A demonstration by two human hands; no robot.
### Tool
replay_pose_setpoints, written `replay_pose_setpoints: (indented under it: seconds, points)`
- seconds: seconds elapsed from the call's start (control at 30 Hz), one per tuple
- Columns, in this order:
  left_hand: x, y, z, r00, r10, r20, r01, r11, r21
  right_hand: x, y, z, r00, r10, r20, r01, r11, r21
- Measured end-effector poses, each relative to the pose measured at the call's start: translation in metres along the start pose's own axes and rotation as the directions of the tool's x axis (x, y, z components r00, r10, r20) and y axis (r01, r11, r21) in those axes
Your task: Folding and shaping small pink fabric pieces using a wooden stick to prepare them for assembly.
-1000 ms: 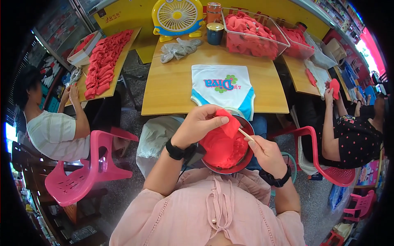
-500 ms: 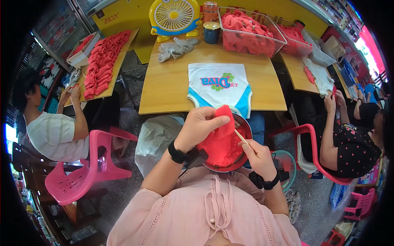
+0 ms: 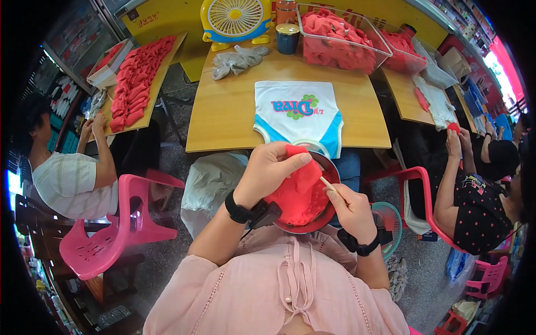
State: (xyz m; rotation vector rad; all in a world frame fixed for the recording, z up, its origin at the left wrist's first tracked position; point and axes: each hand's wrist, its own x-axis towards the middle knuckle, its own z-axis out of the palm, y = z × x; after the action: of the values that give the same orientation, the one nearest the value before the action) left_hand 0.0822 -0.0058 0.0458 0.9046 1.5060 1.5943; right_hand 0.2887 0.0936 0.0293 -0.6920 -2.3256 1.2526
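Observation:
My left hand [image 3: 269, 173] is closed on a red cloth piece [image 3: 307, 177], pinched between thumb and fingers. In my right hand [image 3: 353, 209] is a thin pale wooden stick [image 3: 325, 182], its far end against the red cloth. Both hands are over a round red bowl [image 3: 333, 169] with a dark rim, close to my lap. More red material [image 3: 287, 201] fills the bowl, partly hidden by my left hand. A white garment with bright blue trim [image 3: 293, 125] lies flat on the table, its lower edge hanging over the near side toward the bowl.
On the wooden table [image 3: 223, 125] are a yellow fan [image 3: 235, 19], a grey plastic bag [image 3: 237, 61], a dark blue cup [image 3: 287, 39] and a clear bin [image 3: 340, 53] of red cloth. Co-workers sit left and right. A pink chair [image 3: 106, 245] stands at left.
The cloth in my left hand has dropped lower and folded over more, with that hand turned slightly. The stick stays in my right hand. The view has shifted a little.

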Motion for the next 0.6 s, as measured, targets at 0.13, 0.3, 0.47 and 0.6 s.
replay_pose_setpoints:
  seconds: [0.13,0.3,0.47,0.6]
  points:
    - [-0.004,-0.001,0.005,0.999,-0.017,0.037,0.018,0.999,-0.046,0.004,-0.005,0.004,1.000,-0.009,0.016,0.009,1.000,0.002]
    - [-0.002,-0.001,0.004,0.999,0.050,-0.022,-0.052,0.991,-0.125,0.002,-0.008,0.010,0.932,0.250,0.264,-0.344,0.840,0.419]
    - [-0.003,-0.004,0.007,0.995,0.089,-0.040,-0.095,0.967,-0.236,-0.003,-0.019,0.010,0.883,0.249,0.398,-0.446,0.712,0.542]
    - [-0.001,0.001,0.009,0.981,0.155,-0.119,-0.188,0.916,-0.353,-0.009,-0.016,0.014,0.886,0.234,0.400,-0.440,0.695,0.569]
